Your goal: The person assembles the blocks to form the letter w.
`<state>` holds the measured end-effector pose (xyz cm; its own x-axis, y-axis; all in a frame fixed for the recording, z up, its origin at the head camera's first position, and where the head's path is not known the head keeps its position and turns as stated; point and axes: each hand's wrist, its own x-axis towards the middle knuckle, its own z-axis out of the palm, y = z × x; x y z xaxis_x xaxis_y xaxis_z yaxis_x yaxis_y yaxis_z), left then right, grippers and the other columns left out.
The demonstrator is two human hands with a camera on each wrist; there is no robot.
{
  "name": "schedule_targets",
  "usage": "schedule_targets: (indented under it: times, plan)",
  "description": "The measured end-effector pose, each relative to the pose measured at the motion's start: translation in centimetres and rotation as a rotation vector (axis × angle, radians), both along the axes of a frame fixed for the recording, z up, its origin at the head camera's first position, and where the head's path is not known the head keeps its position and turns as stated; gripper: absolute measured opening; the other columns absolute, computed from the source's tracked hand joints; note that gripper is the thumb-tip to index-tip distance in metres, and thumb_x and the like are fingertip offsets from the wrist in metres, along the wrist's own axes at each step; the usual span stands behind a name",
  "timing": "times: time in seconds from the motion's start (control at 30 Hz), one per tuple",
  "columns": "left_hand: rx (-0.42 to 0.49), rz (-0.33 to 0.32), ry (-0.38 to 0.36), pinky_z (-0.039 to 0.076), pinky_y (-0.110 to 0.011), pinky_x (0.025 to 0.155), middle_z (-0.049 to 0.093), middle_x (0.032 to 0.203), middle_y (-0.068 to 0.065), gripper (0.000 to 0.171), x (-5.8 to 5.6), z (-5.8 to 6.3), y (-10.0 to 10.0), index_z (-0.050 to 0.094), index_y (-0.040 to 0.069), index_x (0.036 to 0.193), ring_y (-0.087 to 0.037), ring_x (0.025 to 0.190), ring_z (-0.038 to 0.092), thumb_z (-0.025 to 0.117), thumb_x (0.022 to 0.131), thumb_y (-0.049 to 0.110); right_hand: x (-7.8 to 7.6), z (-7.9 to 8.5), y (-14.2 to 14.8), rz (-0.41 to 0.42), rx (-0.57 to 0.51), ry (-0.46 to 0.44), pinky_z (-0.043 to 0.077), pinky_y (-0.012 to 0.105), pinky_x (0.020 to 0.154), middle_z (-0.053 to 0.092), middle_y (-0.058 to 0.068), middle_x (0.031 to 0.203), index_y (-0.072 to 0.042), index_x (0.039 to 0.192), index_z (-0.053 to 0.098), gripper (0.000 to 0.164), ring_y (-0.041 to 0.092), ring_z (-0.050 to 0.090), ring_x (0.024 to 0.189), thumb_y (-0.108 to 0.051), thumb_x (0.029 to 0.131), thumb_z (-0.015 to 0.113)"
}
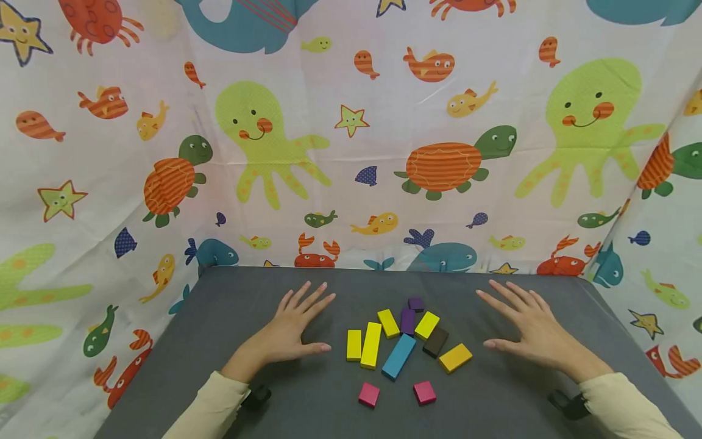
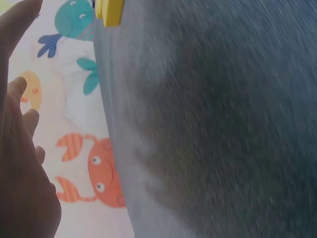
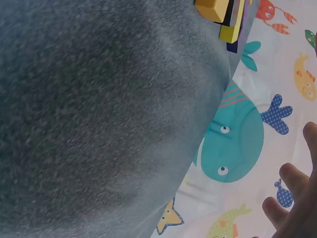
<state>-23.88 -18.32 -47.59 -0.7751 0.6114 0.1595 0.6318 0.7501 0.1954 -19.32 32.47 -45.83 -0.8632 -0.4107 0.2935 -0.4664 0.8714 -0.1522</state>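
Both hands hover with fingers spread on either side of a loose group of coloured blocks. My left hand [image 1: 290, 326] is left of the group, nearest a short yellow block [image 1: 353, 345] and a longer yellow block [image 1: 370, 346]. On the other side, my right hand [image 1: 534, 329] is nearest an orange-yellow block [image 1: 455, 358]. Between them lie a blue block [image 1: 398, 357], a dark brown block [image 1: 436, 342], a purple block [image 1: 407, 321], a small purple block [image 1: 415, 304] and two more yellow blocks. Two pink blocks, one left [image 1: 369, 394] and one right [image 1: 425, 392], lie closer to me.
The blocks lie on a dark grey table [image 1: 318, 402]. Behind it and along its sides hangs a white curtain [image 1: 329, 79] printed with sea animals. Dark straps with wrist mounts, one left [image 1: 256, 397] and one right [image 1: 568, 404], sit at the sleeve cuffs.
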Motion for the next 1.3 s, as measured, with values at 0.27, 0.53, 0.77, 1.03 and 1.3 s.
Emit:
schedule_targets:
  times: [0.27,0.53,0.77,1.03,1.3]
  plan:
    - [0.024,-0.094,-0.057,0.012,-0.071,0.119,0.010,0.169,0.004,0.106,0.1,0.1,1.9,0.015,0.033,0.159,-0.037,0.155,0.010,0.067,0.076,0.072,-0.1,0.5,-1.1,0.032,-0.034,-0.033,0.014,0.074,0.114,0.027,0.007,0.163,-0.033,0.155,0.030,0.095,0.041,0.027,0.142,-0.059,0.076,0.076]
    - [0.011,-0.197,-0.086,0.015,-0.068,0.120,0.012,0.168,0.008,0.111,-0.4,-0.5,4.0,0.021,0.031,0.158,-0.033,0.155,0.012,0.073,0.070,0.073,-0.6,0.7,-2.8,0.083,-0.027,-0.059,0.024,0.071,0.108,0.035,0.010,0.159,-0.030,0.154,0.034,0.094,0.040,0.032,0.141,-0.062,0.076,0.075]
    - [0.000,-0.239,-0.142,0.017,-0.064,0.122,0.022,0.166,0.004,0.110,-0.7,-1.2,5.5,0.024,0.032,0.157,-0.029,0.155,0.018,0.075,0.069,0.071,-1.4,0.4,-3.9,0.101,-0.033,-0.098,0.023,0.072,0.110,0.036,0.009,0.159,-0.031,0.155,0.033,0.096,0.038,0.033,0.142,-0.063,0.075,0.075]
    - [-0.025,-0.244,-0.185,0.019,-0.060,0.123,0.026,0.164,0.008,0.109,-1.3,-2.0,6.8,0.028,0.033,0.156,-0.022,0.153,0.024,0.075,0.066,0.073,-2.1,-0.3,-4.9,0.119,-0.086,-0.143,0.026,0.074,0.108,0.038,0.008,0.158,-0.030,0.154,0.035,0.097,0.039,0.037,0.139,-0.060,0.072,0.079]
    - [-0.044,-0.257,-0.214,0.019,-0.058,0.123,0.033,0.161,0.008,0.104,-1.5,-2.4,7.5,0.031,0.033,0.155,-0.018,0.147,0.032,0.074,0.069,0.072,-3.1,-0.5,-6.6,0.125,-0.122,-0.218,0.029,0.074,0.109,0.041,0.005,0.156,-0.035,0.152,0.037,0.095,0.037,0.039,0.139,-0.056,0.071,0.082]
